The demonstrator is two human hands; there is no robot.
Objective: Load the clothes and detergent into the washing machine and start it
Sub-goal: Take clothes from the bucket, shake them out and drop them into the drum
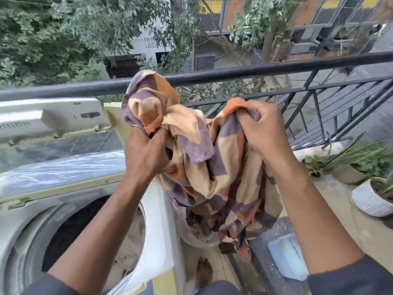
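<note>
A patchwork cloth (212, 158) of beige, purple and orange blocks hangs bunched and crumpled in the air, gripped at its upper folds by the left hand (146, 152) and the right hand (261, 133). Its lower end dangles just right of the washing machine (32, 220), above a pale tub (191, 231) that is mostly hidden behind it. The top-loading machine stands at the left with its lid (55, 133) raised upright at the back. The round drum opening (89, 237) is uncovered, with dark and tan fabric visible inside.
</note>
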